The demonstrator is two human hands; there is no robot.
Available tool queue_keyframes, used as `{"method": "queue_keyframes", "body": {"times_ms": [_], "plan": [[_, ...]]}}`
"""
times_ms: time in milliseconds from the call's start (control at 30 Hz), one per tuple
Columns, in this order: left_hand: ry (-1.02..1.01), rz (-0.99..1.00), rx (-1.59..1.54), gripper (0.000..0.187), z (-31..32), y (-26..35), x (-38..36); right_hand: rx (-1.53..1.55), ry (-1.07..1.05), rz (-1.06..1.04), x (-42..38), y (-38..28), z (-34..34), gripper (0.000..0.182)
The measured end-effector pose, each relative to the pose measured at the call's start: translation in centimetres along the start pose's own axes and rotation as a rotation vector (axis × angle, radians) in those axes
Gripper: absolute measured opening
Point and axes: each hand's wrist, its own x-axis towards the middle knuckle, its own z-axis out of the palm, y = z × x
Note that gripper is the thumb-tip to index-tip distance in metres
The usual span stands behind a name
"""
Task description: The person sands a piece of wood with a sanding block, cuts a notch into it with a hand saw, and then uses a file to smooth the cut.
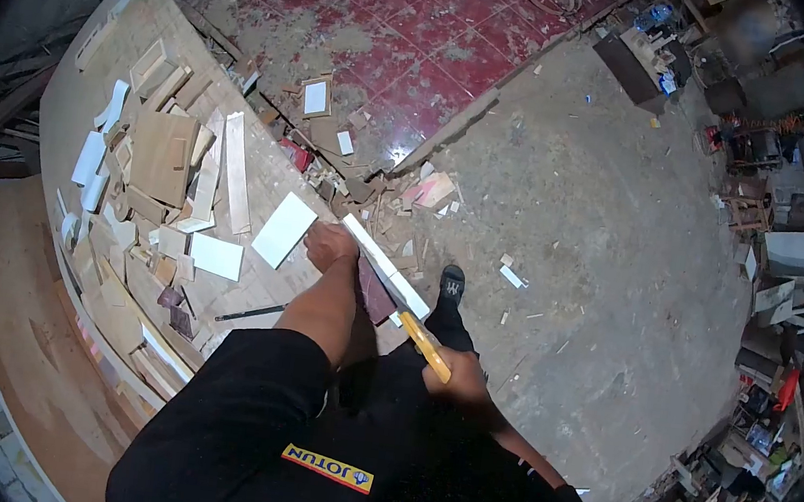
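Observation:
My left hand point(331, 246) rests at the table edge, its fingers curled against the upper end of a long white strip of board point(385, 267). Beside that strip, on its near side, lies a dark maroon piece point(375, 294). My right hand point(457, 374) is closed around a yellow-handled tool point(426, 348); its far end points at the strip's lower end, and its working part is too small to make out. A white rectangular panel point(283, 230) lies just left of my left hand. Nearer my left forearm is a thin black rod-like thing point(251, 313).
The wooden worktable point(254, 284) carries several wood offcuts, a brown board point(163, 156), and another white panel point(216, 257). Scraps litter the concrete floor point(598, 273) and red tiles point(390, 12). My sandalled foot point(453, 285) stands beside the table. Clutter lines the right wall.

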Motion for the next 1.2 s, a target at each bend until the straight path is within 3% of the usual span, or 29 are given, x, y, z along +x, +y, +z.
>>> {"method": "queue_keyframes", "body": {"times_ms": [67,133,300,367,533,800,867,933,1033,1200], "plan": [[-0.01,0.009,0.008,0.026,-0.1,0.2,0.1,-0.011,-0.028,0.004,1.2,0.7,0.5,0.027],[0.019,0.005,-0.024,0.027,0.0,0.0,-0.2,-0.112,0.17,-0.186,5.7,2.3,3.1,0.024],[-0.04,-0.034,0.011,0.027,-0.3,0.3,0.4,-0.091,0.28,-0.358,8.6,1.8,5.5,0.021],[-0.123,-0.089,0.008,0.026,-0.7,0.5,0.6,-0.102,0.276,-0.315,7.6,1.6,5.1,0.021],[-0.041,-0.041,0.0,0.025,-0.1,0.3,0.4,-0.068,0.125,-0.082,0.0,-1.4,0.9,0.022],[-0.07,-0.08,0.015,0.029,-0.2,0.3,0.7,-0.173,0.232,-0.215,11.7,-0.3,5.8,0.024],[-0.028,-0.044,0.007,0.031,0.3,-0.2,0.8,-0.109,0.216,-0.239,10.6,0.2,6.2,0.024],[-0.121,-0.083,-0.004,0.028,0.7,-0.4,1.4,-0.057,0.22,-0.266,9.4,0.4,5.4,0.024],[0.031,-0.021,-0.011,0.025,0.7,-0.2,0.7,-0.081,0.216,-0.203,6.2,-1.4,4.1,0.023],[0.046,-0.021,0.003,0.024,0.1,0.1,0.6,0.013,0.069,-0.02,2.2,-1.5,1.4,0.022]]}}
